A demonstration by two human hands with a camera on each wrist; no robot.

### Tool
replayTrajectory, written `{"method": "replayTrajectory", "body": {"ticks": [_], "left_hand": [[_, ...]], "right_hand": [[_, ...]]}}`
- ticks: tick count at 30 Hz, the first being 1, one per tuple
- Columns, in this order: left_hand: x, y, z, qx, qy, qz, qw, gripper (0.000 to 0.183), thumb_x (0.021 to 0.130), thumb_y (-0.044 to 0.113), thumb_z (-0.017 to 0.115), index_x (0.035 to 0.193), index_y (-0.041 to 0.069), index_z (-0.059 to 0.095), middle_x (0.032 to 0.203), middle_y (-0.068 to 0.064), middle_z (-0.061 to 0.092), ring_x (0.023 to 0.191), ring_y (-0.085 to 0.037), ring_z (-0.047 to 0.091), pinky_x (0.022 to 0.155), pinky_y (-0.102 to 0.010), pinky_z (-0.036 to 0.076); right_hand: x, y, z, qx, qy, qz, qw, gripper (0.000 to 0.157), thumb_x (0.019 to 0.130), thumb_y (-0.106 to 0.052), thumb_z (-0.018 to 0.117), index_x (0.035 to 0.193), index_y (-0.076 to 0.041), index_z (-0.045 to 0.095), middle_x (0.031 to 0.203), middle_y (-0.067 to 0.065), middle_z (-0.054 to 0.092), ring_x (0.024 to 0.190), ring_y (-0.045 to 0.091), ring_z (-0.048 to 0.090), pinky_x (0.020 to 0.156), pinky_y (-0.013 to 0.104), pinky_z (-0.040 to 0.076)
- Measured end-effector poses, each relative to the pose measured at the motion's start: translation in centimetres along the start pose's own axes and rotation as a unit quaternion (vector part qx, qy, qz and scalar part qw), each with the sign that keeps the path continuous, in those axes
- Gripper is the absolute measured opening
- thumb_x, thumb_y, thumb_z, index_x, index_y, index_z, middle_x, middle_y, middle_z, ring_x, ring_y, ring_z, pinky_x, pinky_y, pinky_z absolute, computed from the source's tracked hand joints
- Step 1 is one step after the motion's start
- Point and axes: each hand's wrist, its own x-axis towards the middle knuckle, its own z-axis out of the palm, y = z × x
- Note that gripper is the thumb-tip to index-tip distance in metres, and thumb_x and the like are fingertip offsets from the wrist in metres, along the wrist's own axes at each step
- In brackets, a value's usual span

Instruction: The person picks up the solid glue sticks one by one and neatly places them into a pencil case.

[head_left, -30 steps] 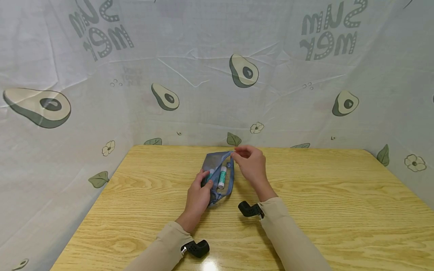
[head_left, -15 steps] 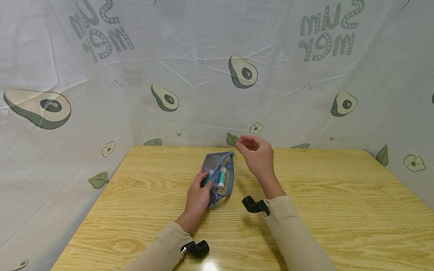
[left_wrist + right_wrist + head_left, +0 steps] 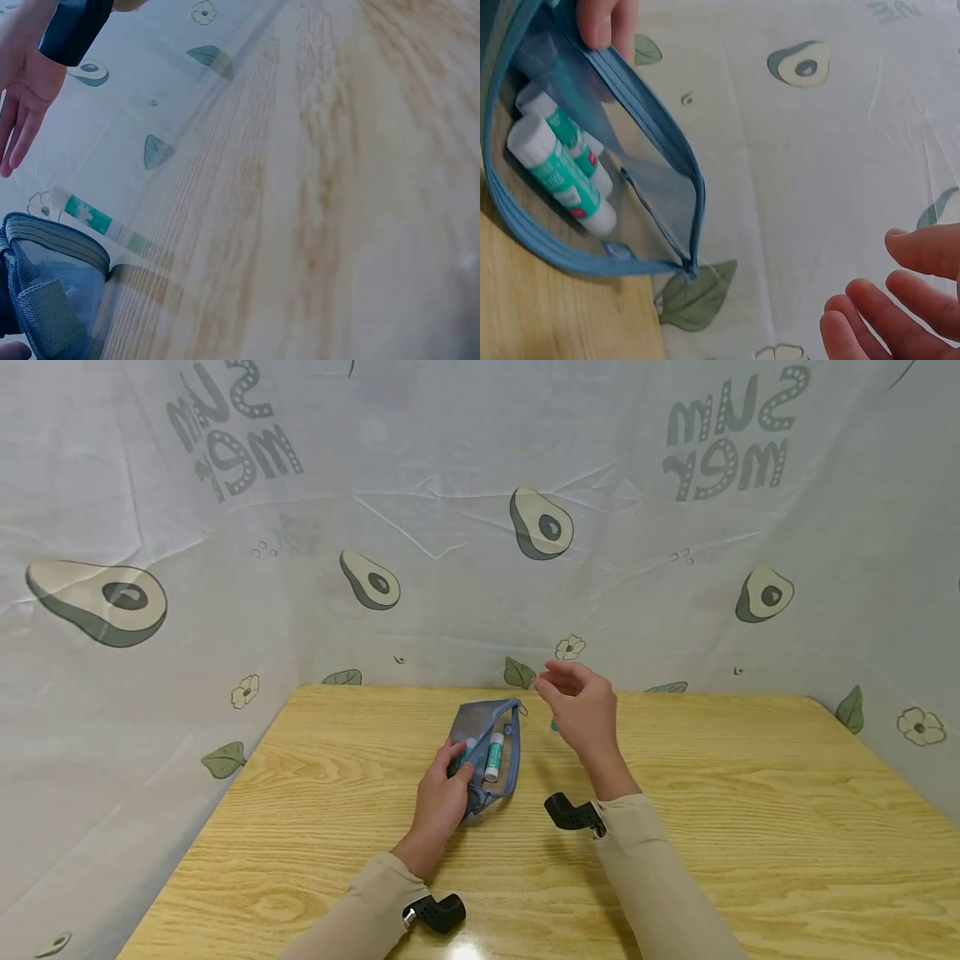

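left hand (image 3: pixel 442 797) grips pouch (image 3: pixel 486 752)

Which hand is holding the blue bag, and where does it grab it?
The left hand grips the blue mesh pouch at its near end. The right hand is lifted off it and holds nothing.

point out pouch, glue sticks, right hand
pouch (image 3: pixel 508 760): head view, blue right edge.
glue sticks (image 3: pixel 559 172): right wrist view, green label of front stick.
right hand (image 3: pixel 587 717): head view, back of the hand.
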Motion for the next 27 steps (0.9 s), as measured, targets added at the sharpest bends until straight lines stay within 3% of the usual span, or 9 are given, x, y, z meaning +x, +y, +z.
{"method": "replayTrajectory", "body": {"ticks": [3,11,27], "left_hand": [[0.0,0.0,-0.1,-0.002,-0.001,0.000,1.0000,0.046,0.107,0.019,0.054,0.152,0.009,0.058,0.174,-0.010,0.035,0.163,-0.039,0.026,0.130,-0.061,0.026],[-0.1,0.0,-0.1,-0.005,-0.003,0.003,1.0000,0.046,0.107,0.019,0.054,0.153,0.009,0.057,0.174,-0.010,0.036,0.163,-0.039,0.026,0.130,-0.061,0.026],[0.1,-0.1,0.0,-0.004,-0.002,0.004,1.0000,0.046,0.107,0.020,0.054,0.152,0.010,0.057,0.174,-0.009,0.036,0.164,-0.039,0.026,0.131,-0.061,0.025]], "right_hand": [[0.3,0.2,-0.5,0.001,0.012,0.011,1.000,0.037,0.101,-0.020,0.073,0.136,-0.008,0.070,0.129,0.017,0.075,0.122,0.032,0.071,0.106,0.049,0.057],[0.9,0.5,-2.3,-0.014,0.055,0.041,0.998,0.041,0.101,-0.022,0.073,0.141,-0.009,0.068,0.137,0.014,0.073,0.128,0.029,0.068,0.108,0.045,0.055],[1.5,2.6,-2.6,-0.007,0.057,0.054,0.997,0.049,0.101,-0.019,0.074,0.146,-0.007,0.063,0.144,0.015,0.068,0.136,0.031,0.064,0.113,0.047,0.053]]}}
